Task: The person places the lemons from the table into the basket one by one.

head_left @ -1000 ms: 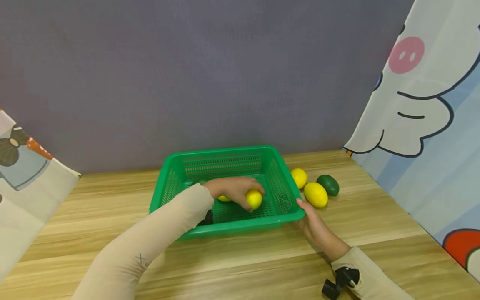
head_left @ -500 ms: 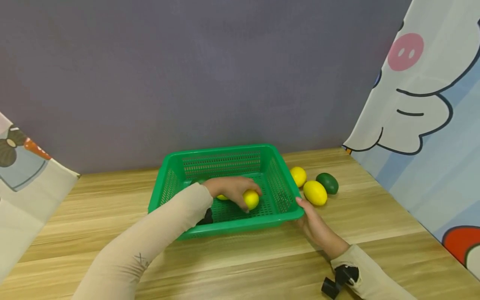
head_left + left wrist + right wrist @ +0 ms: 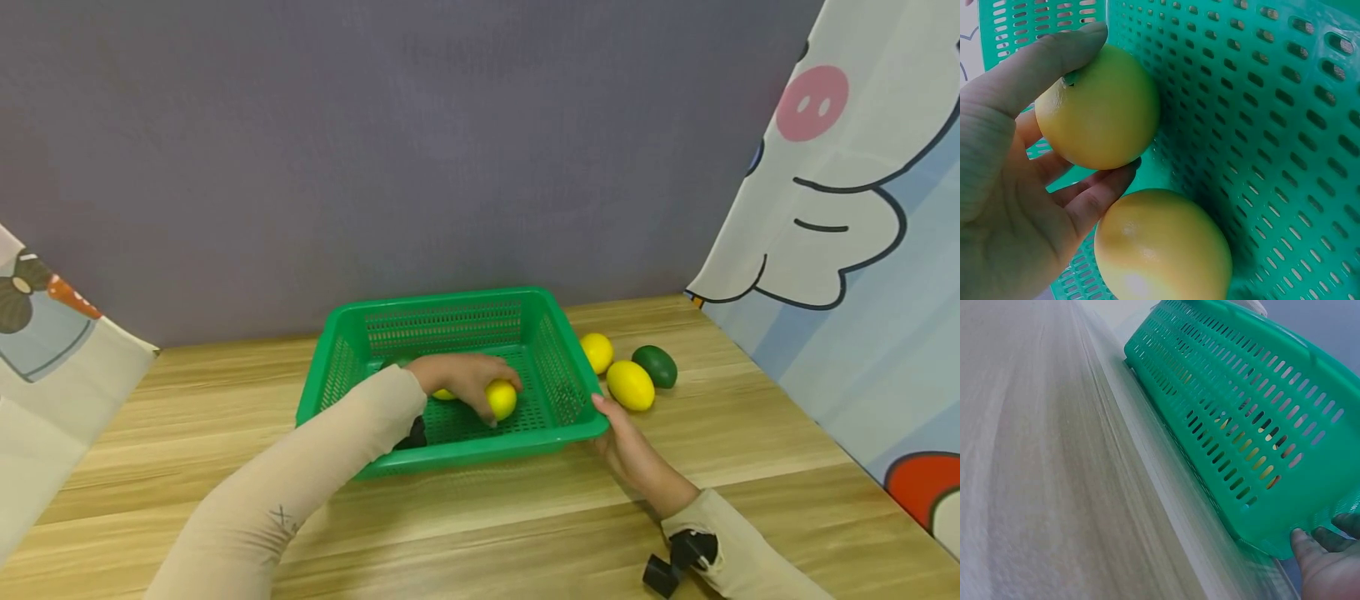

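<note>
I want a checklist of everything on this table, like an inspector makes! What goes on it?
Surface: light wooden table, streaked grain.
Job's things: green perforated plastic basket; round yellow lemon held inside it; second yellow lemon lying on the basket floor.
Clutter: two yellow lemons and a dark green oval fruit right of the basket.
Grips: left hand holds the lemon between thumb and fingers; right hand touches the basket's near right corner.
Cables: nothing seen.
Surroundings: grey wall, cartoon-print cloths at both sides.
</note>
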Tool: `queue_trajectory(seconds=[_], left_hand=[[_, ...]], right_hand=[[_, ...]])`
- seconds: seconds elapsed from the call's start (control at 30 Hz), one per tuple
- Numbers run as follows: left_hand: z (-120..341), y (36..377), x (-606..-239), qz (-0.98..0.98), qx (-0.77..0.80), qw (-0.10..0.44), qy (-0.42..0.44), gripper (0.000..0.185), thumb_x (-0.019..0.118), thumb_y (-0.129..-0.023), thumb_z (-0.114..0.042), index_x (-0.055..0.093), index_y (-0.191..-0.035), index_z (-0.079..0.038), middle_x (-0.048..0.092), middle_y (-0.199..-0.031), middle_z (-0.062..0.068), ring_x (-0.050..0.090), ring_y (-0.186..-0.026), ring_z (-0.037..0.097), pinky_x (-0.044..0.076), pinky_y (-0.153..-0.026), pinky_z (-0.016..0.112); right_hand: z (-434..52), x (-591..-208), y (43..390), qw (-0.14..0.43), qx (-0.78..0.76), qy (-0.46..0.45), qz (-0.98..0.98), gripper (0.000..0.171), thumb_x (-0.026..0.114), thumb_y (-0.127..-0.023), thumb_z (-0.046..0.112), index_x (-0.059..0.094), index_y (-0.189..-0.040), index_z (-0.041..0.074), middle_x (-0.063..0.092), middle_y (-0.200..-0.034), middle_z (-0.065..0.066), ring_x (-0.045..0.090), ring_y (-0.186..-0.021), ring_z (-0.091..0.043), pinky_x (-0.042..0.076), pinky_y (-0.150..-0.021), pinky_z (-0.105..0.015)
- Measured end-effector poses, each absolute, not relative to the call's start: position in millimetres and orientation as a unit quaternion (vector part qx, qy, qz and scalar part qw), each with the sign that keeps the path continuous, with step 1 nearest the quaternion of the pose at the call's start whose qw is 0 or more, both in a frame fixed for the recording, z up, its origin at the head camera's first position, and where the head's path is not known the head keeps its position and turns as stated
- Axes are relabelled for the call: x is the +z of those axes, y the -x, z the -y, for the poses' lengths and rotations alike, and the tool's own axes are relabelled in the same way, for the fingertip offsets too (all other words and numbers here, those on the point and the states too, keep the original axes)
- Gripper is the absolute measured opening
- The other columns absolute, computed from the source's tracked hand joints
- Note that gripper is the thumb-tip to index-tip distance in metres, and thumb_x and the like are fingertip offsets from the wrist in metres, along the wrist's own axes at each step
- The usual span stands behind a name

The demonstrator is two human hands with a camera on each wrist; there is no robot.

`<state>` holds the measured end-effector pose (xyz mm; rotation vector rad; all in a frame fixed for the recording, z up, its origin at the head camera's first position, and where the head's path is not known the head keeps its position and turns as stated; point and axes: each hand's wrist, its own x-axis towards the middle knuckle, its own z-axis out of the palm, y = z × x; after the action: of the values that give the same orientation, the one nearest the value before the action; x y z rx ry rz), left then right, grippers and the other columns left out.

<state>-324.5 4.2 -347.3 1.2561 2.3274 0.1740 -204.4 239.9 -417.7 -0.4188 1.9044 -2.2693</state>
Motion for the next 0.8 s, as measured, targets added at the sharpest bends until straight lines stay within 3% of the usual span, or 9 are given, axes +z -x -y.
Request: queue_trajectory(seconds=[0.8], left_hand=[[-0.3,324.3,-347.2,-0.859,0.072,0.273,-0.427,0.066,0.078,-0.077,-0.021,0.048,-0.137,-0.021,0.047,-0.123,-0.001,0.047,-0.101,0.014,0.043,-0.084,0.034]], right_hand=[[-239.9,-417.4,204.4,0.082,-0.756,0.148,-0.633,0.034,0.025,-0.103,0.03,0.053,-0.116,0.016,0.059,-0.11,0.008,0.053,-0.104,-0.003,0.042,-0.092,-0.018]])
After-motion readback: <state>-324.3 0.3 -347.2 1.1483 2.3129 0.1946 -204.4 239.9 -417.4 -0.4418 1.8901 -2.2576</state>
